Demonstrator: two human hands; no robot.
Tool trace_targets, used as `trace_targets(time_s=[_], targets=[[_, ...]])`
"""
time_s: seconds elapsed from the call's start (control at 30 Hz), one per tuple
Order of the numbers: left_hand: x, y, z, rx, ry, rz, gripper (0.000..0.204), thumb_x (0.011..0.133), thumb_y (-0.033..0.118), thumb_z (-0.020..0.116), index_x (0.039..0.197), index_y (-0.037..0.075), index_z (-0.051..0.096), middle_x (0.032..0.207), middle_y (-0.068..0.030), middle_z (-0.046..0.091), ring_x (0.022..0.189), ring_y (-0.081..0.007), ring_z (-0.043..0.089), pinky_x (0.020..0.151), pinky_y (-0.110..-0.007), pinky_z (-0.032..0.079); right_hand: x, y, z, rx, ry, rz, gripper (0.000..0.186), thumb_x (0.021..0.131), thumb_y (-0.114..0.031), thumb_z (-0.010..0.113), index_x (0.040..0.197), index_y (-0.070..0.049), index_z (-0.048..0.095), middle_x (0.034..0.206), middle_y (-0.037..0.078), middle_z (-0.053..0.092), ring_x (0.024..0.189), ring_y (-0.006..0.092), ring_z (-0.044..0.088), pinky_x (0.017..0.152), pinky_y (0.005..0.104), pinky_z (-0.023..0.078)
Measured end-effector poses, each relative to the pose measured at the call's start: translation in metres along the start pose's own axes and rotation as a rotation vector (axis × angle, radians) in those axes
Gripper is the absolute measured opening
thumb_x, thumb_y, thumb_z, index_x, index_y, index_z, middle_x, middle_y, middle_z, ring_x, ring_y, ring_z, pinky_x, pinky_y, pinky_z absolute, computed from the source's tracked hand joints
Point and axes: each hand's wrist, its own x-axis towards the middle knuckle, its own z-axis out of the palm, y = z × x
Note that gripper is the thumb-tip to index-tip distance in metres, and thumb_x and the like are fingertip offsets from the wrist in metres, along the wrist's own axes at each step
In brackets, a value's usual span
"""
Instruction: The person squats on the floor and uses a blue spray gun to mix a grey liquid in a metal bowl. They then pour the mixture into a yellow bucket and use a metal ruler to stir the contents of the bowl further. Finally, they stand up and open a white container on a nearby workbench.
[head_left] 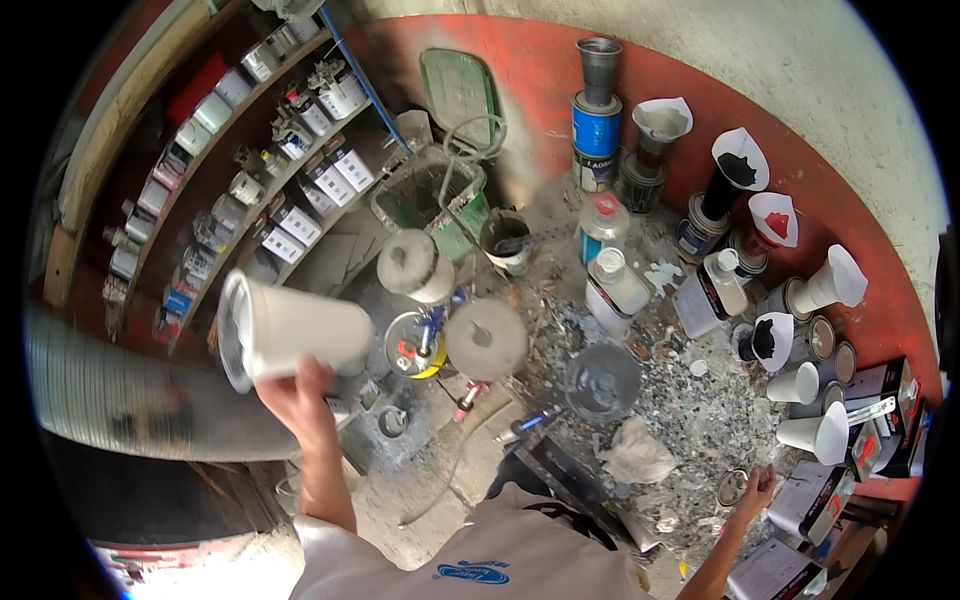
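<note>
At the left, my left hand [305,395] grips a white cup [305,330] with a clear rim at its left end, tipped onto its side in the air before the shelves. At the lower right, my right hand [757,488] has loosely bent fingers apart, with nothing visible in them, beside a small round tin [731,487] and a rectangular metal can [800,490]. Below the cup and to its right are a yellow-based pot with blue spray guns [430,330], a round grey-topped container [485,335] and a small grey cup [392,420].
Paint tins fill curved shelves [245,180] at the left. A green bucket [450,225] stands at the back. Bottles [613,295], stacked cans with paper funnels [740,170], a grey bowl [600,380] and a crumpled rag [635,450] cover the paint-spattered bench [680,410].
</note>
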Motion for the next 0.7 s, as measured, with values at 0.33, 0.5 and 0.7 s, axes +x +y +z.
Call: trace_targets(time_s=[0.33,0.5,0.7], targets=[[0.337,-0.251,0.096,0.636,-0.121,0.101,0.058,0.088,0.039,0.073,0.122,-0.004,0.055,0.102,-0.0124,0.065,0.084,-0.0222,0.063,0.075,-0.033,0.050,-0.121,-0.096,0.010,-0.458,0.157,0.023,0.042,0.091,-0.011,0.068,0.130,-0.003,0.058,0.108,0.008,0.067,0.096,0.0168,0.065,0.086,0.0301,0.053],[0.357,-0.332,0.117,0.372,-0.384,-0.083,0.057,0.095,0.037,0.063,0.135,0.000,0.047,0.120,-0.0157,0.058,0.104,-0.0247,0.059,0.086,-0.035,0.048,-0.159,-0.098,-0.021,-0.309,0.233,0.033,0.036,0.088,-0.009,0.070,0.122,0.000,0.061,0.106,0.009,0.070,0.096,0.0164,0.067,0.083,0.0308,0.055],[0.281,-0.218,0.100,-0.057,-0.350,-0.079,0.057,0.103,0.034,0.051,0.150,0.005,0.039,0.141,-0.0196,0.049,0.127,-0.0277,0.053,0.100,-0.038,0.045,-0.157,-0.090,-0.042,-0.147,0.321,0.233,0.037,0.087,-0.010,0.071,0.120,0.004,0.062,0.101,0.011,0.071,0.091,0.0154,0.068,0.080,0.0288,0.055]])
